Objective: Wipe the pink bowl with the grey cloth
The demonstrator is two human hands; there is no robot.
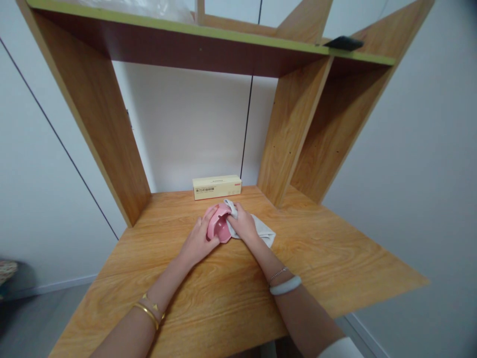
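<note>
A small pink bowl point(219, 226) is held tilted on its side above the wooden desk point(335, 258). My left hand point(197, 239) grips the bowl's left rim, fingers curled round it. My right hand point(244, 223) is closed on a light grey cloth point(265, 231) and presses it against the bowl's right side; the cloth's loose end lies on the desk to the right. Part of the bowl is hidden behind both hands.
A long cream box point(216, 187) with printed text lies at the back of the desk against the white wall. Wooden uprights point(288, 134) and a shelf point(186, 42) frame the desk; a dark flat object point(343, 43) rests on the shelf's right end.
</note>
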